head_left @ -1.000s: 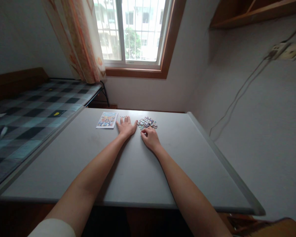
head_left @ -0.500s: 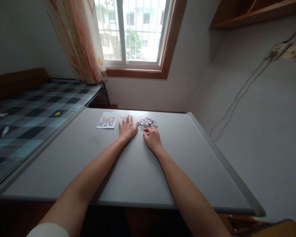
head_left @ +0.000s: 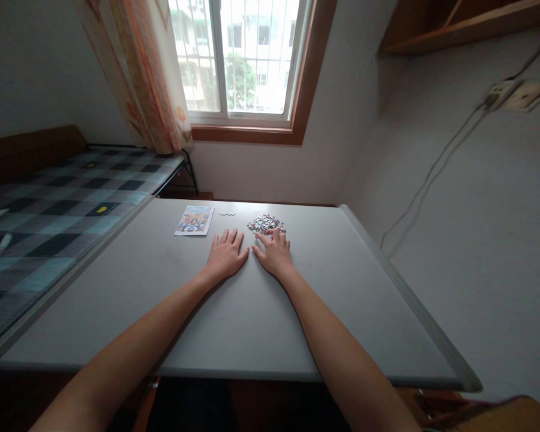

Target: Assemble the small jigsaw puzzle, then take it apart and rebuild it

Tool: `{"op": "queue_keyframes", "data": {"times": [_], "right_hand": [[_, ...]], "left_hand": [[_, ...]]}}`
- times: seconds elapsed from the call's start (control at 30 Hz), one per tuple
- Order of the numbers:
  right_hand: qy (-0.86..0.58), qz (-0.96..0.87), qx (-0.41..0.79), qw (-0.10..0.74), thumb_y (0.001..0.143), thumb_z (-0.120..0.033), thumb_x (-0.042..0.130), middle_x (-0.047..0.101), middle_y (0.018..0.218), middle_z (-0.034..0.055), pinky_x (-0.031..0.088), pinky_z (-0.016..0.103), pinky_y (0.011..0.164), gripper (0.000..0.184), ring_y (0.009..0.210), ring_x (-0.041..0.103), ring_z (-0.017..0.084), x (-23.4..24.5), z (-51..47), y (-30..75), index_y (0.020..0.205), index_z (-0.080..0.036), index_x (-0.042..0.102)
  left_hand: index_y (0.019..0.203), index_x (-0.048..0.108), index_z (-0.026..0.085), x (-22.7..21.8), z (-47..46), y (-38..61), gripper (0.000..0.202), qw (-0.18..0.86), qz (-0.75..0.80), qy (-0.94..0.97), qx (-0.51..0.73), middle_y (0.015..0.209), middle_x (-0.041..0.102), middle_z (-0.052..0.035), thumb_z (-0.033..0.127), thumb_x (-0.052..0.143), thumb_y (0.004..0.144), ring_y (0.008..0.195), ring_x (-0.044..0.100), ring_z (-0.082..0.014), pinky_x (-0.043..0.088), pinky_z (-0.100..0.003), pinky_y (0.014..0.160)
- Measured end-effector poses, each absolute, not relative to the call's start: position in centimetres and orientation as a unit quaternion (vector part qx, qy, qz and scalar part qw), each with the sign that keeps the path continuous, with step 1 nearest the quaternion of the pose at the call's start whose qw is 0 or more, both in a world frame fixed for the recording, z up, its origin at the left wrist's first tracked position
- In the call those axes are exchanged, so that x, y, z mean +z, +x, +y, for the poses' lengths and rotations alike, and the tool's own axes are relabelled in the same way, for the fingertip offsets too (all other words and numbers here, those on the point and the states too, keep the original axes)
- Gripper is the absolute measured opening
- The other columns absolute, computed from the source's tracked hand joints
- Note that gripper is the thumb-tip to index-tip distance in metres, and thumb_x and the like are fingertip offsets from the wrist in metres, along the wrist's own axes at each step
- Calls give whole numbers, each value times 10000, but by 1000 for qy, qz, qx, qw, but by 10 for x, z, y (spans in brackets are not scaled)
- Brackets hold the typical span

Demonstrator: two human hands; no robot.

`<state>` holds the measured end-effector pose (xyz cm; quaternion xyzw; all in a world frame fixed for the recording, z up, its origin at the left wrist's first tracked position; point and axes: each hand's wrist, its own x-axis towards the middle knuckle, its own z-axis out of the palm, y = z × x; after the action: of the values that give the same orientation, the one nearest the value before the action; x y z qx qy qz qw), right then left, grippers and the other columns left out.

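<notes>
A heap of small jigsaw puzzle pieces [head_left: 264, 223] lies near the far side of the white table. My right hand [head_left: 273, 251] is at the heap's near edge, fingers apart, with the fingertips touching or just over the nearest pieces. To its left, my left hand [head_left: 227, 255] rests flat on the tabletop with its fingers spread and nothing under them that I can see. Beyond the left hand sits a short joined strip of puzzle pieces [head_left: 227, 214]. A colourful picture sheet [head_left: 194, 220] lies to the left of that strip.
The table [head_left: 234, 324] has raised edges at its left and right sides. A bed with a checked cover [head_left: 72, 204] stands along the left. Ahead are a curtain [head_left: 155, 78] and a barred window [head_left: 256, 60]; a cable [head_left: 427, 177] hangs on the right wall.
My left hand has drawn back toward me, uncovering the strip of pieces. The right hand's fingers have opened from a curled pose beside the heap.
</notes>
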<state>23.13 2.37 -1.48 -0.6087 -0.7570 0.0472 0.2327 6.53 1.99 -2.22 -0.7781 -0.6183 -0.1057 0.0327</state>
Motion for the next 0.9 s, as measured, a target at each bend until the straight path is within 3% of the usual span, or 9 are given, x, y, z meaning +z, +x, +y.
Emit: {"op": "queue_keyframes", "data": {"times": [0.13, 0.33, 0.53, 0.9], "right_hand": [[-601, -775, 34, 192, 884, -522, 490, 437, 1321, 78, 338, 441, 925, 442, 1151, 375, 300, -13, 21, 231, 1287, -347, 541], [-597, -770, 44, 220, 901, -439, 499, 518, 1228, 77, 357, 394, 907, 314, 1103, 414, 256, -14, 24, 231, 1137, -291, 644], [-591, -778, 43, 211, 889, -447, 515, 519, 1247, 84, 351, 408, 915, 371, 1120, 405, 272, -12, 23, 232, 1225, -316, 600], [-601, -769, 42, 214, 881, -408, 515, 533, 1246, 91, 366, 405, 908, 356, 1115, 420, 277, -13, 24, 231, 1185, -259, 625]], "left_hand": [[1422, 399, 220, -21, 19, 65, 592, 31, -615, -781, -105, 1505, 355, -76, 526, 302, 923, 1387, 290, -299, 220, -503, 1120], [1412, 410, 234, -20, 20, 63, 569, 27, -611, -784, -107, 1501, 364, -74, 511, 330, 922, 1384, 295, -301, 227, -504, 1116], [1404, 417, 245, -21, 21, 62, 558, 22, -609, -784, -115, 1498, 369, -74, 513, 339, 921, 1382, 301, -302, 228, -509, 1113], [1408, 415, 236, -22, 21, 61, 568, 22, -609, -784, -117, 1496, 371, -79, 512, 349, 917, 1382, 299, -306, 226, -512, 1114]]}}
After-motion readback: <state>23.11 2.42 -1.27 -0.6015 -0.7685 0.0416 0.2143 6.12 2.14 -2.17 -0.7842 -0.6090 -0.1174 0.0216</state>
